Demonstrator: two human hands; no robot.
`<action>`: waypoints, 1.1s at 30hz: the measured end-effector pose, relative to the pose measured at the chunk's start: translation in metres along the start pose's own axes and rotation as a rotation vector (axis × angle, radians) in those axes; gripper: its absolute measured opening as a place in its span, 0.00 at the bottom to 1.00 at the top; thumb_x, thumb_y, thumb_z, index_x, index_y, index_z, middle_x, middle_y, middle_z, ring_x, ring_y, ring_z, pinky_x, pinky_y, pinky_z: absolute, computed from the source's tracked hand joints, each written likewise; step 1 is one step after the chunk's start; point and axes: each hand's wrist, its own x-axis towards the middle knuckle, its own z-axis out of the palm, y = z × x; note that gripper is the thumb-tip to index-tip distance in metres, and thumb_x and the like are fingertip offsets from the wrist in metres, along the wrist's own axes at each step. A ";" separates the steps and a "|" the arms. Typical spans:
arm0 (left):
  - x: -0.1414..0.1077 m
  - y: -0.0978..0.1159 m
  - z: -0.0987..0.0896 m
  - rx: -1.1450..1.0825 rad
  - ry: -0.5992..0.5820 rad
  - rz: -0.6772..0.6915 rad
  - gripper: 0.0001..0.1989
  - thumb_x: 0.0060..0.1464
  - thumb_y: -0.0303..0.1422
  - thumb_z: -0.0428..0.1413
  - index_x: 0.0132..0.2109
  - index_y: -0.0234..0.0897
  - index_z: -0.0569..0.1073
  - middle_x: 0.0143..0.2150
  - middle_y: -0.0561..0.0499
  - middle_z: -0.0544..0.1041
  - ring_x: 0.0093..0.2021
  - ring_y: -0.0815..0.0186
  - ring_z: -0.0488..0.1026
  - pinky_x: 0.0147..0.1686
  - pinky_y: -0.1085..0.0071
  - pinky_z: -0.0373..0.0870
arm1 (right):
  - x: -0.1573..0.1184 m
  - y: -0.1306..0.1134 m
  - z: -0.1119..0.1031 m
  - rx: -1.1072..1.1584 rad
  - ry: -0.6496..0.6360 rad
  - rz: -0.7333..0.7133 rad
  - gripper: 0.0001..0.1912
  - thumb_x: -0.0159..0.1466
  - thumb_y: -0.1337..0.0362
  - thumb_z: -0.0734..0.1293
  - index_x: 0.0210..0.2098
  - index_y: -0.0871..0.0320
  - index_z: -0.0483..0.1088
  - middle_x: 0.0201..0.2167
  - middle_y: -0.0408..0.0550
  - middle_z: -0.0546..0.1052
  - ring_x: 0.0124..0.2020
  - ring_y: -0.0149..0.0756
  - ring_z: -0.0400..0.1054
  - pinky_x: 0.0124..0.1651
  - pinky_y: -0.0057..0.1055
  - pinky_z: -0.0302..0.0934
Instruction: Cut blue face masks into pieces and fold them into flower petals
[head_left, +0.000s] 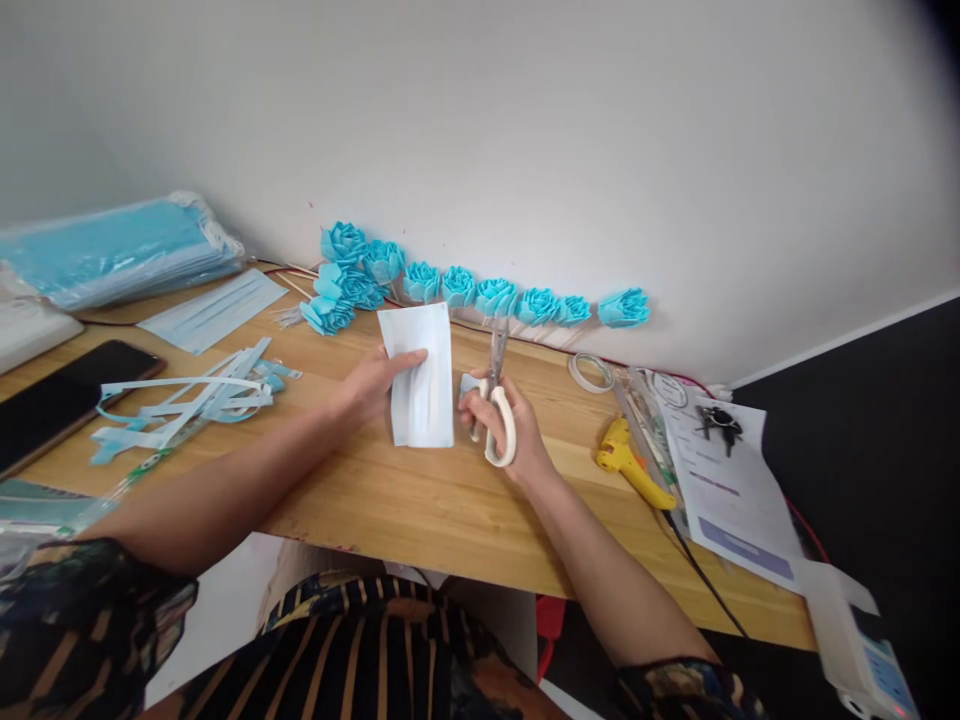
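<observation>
My left hand [382, 382] grips a pale face mask sheet [426, 405] upright above the wooden table, thumb across its front. In my right hand [519, 425] is a pair of scissors [499, 425] with white handles, its blades pointing away from me, just right of the sheet and apart from it. A small light-blue piece [469, 384] shows by the right fingers; whether they hold it I cannot tell. Behind the hands, several blue flowers [496, 296] on thin sticks lie in a row along the wall.
Cut strips [195, 405], a flat mask [217, 310], a phone [82, 395] and a bag of masks [127, 250] are on the left. To the right lie a tape roll [591, 372], a yellow glue gun [630, 465] with a cord, papers [724, 490] and keys [718, 425].
</observation>
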 end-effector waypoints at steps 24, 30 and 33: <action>-0.003 0.002 -0.002 0.552 -0.236 -0.154 0.22 0.44 0.49 0.64 0.35 0.32 0.75 0.27 0.50 0.75 0.23 0.69 0.68 0.21 0.75 0.60 | 0.015 0.001 -0.017 -0.080 0.067 -0.029 0.26 0.51 0.59 0.74 0.46 0.53 0.64 0.29 0.36 0.67 0.24 0.25 0.65 0.25 0.26 0.57; -0.001 0.011 -0.004 0.424 -0.131 -0.142 0.24 0.38 0.46 0.68 0.38 0.32 0.76 0.30 0.49 0.78 0.25 0.68 0.70 0.23 0.74 0.62 | 0.014 -0.011 -0.024 -0.123 0.010 -0.060 0.22 0.57 0.52 0.70 0.47 0.53 0.63 0.27 0.38 0.67 0.24 0.26 0.59 0.26 0.27 0.53; 0.003 0.015 -0.010 0.314 -0.094 -0.110 0.25 0.38 0.46 0.69 0.38 0.32 0.76 0.31 0.49 0.78 0.26 0.68 0.70 0.24 0.74 0.63 | 0.013 -0.023 -0.034 -0.203 -0.096 -0.078 0.24 0.57 0.49 0.70 0.47 0.53 0.64 0.30 0.40 0.68 0.27 0.28 0.61 0.30 0.28 0.56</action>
